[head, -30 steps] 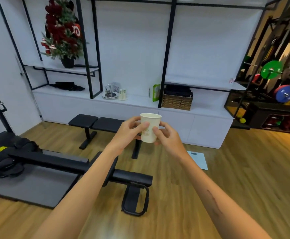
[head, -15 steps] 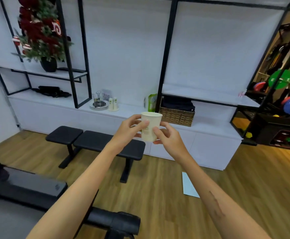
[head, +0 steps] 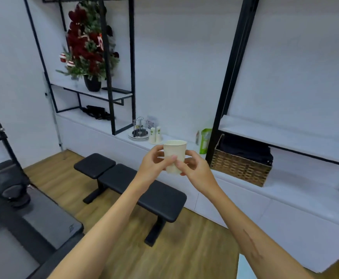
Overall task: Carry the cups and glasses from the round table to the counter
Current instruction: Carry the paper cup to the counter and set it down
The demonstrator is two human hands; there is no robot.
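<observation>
A cream paper cup (head: 174, 153) is held upright at chest height in front of me. My left hand (head: 154, 164) grips its left side and my right hand (head: 194, 168) grips its right side and base. Behind it runs the long white counter (head: 285, 190) along the wall. On the counter's left part stand two small paper cups (head: 155, 134) beside a metal glass rack on a plate (head: 138, 130). The round table is out of view.
A black padded bench (head: 140, 188) stands on the wood floor between me and the counter. A wicker basket (head: 241, 168) and a green pack (head: 204, 140) sit on the counter. Black shelf posts (head: 228, 81) rise from it. Gym equipment (head: 9, 190) lies at left.
The counter and bench have come nearer and larger, and the view has swung right. Both hands keep the same grip on the cup.
</observation>
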